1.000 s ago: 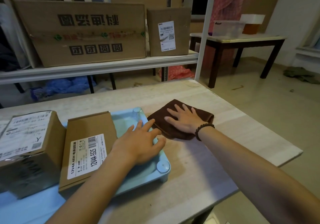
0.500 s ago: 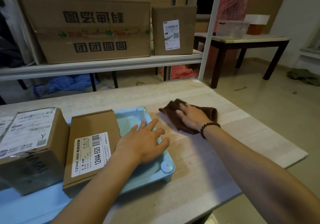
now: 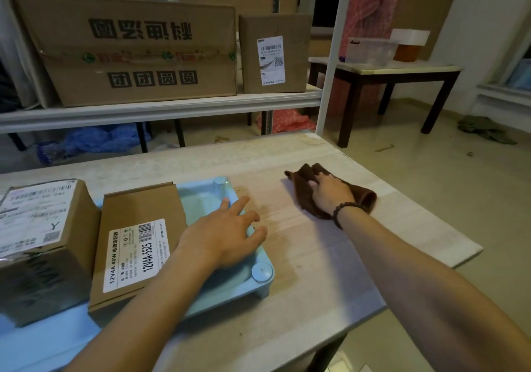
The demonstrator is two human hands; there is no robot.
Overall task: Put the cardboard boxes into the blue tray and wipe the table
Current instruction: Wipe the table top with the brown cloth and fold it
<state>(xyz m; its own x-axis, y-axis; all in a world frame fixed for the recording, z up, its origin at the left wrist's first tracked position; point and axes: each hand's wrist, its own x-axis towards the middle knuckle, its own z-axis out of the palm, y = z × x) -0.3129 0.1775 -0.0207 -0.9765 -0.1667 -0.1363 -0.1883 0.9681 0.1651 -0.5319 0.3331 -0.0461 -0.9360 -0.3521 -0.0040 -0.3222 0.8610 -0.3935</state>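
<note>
DESK: What did the frame show, left to right?

PHOTOGRAPHER: A taller cardboard box [image 3: 40, 242] and a flat cardboard box [image 3: 138, 245] lay side by side in the blue tray [image 3: 201, 196], at the left of the table [image 3: 316, 271]. The flat one's long axis ran near to far, with its label facing up. The person's left hand [image 3: 224, 233] rested on the tray's right rim, fingers spread and straight, gripping nothing.

DESK: And on the right?

PHOTOGRAPHER: The right hand [image 3: 330, 196], a beaded bracelet [image 3: 347, 209] at the wrist, pressed down on a brown cloth [image 3: 304, 187] lying on bare tabletop, well apart from the tray. The fingertips were sunk in the folds, so whether they curled round the fabric could not be told. The cloth's long axis ran across the table, from a bunched corner pointing far-left to a rolled end at near-right.

DESK: Which step was that?

PHOTOGRAPHER: Boxing looked finished and wiping was in hand. The next stroke would likely call for steady downward pressure across the remaining surface, with the left hand steadying the tray.
</note>
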